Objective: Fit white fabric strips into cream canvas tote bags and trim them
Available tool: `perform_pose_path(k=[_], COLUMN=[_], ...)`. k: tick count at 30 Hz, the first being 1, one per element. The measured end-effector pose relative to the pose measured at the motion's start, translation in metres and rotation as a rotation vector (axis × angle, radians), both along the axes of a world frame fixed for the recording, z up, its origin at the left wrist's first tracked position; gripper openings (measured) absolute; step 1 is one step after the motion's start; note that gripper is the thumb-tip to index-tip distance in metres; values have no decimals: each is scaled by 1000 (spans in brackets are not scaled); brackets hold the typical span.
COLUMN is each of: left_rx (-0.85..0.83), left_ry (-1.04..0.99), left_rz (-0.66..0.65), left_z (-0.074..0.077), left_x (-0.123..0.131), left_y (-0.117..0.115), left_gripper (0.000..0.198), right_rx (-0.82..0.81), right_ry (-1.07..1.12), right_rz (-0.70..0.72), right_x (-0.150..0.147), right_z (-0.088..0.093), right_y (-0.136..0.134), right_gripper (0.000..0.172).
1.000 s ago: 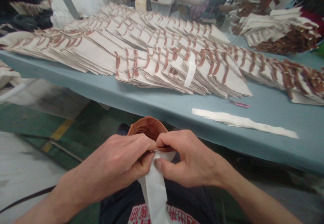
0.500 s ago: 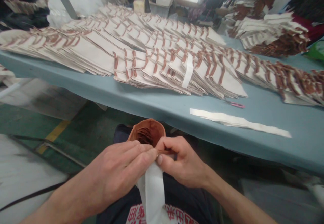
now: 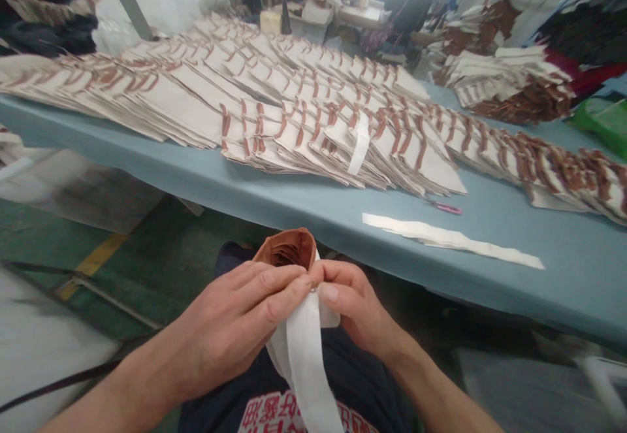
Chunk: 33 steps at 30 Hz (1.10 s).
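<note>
Close to my body I hold a white cloth piece with a brown lining (image 3: 309, 242); its brown mouth gapes upward, with folds inside. My left hand (image 3: 240, 319) is closed on its near edge, fingers laid across it and pressed together. Against those fingertips, my right hand (image 3: 360, 302) pinches the same edge between thumb and bent forefinger. A white strip (image 3: 308, 348) hangs from the pinched spot over my dark clothing with red characters. A tiny shiny bit shows between the fingertips, too small to name.
Overlapping rows of white cloth pieces with brown edges (image 3: 191, 103) cover much of the blue table (image 3: 313, 198). Near its front edge lie white strips (image 3: 450, 240) and a pink-handled tool (image 3: 448, 208). A cloth pile (image 3: 509, 87) and a green basket (image 3: 600, 119) are at right.
Both hands have shifted slightly right and up with the cloth. More white cloth shows beside the brown mouth and under my right hand, and the strip hangs further right.
</note>
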<state>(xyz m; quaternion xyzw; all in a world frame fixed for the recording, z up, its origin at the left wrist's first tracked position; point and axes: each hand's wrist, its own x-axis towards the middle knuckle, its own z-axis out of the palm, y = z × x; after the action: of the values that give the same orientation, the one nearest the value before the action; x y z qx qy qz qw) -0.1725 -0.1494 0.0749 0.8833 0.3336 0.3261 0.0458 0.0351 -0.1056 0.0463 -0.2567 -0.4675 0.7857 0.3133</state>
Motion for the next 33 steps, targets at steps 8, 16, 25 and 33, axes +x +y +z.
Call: perform_pose_path(k=[8, 16, 25, 33], left_rx=[2, -416, -569, -535], left_ry=[-122, -359, -102, -231], left_rz=[41, 116, 27, 18], left_z=[-28, 11, 28, 8], left_x=[4, -1, 6, 22], left_y=[-6, 4, 11, 22], left_gripper=[42, 27, 33, 33], right_rx=[-16, 283, 555, 610], right_ry=[-25, -134, -389, -363], right_rz=[-23, 42, 102, -91], right_x=[-2, 10, 25, 9], right_z=[-3, 28, 31, 31], right_y=[4, 12, 14, 8], right_gripper=[49, 47, 31, 23])
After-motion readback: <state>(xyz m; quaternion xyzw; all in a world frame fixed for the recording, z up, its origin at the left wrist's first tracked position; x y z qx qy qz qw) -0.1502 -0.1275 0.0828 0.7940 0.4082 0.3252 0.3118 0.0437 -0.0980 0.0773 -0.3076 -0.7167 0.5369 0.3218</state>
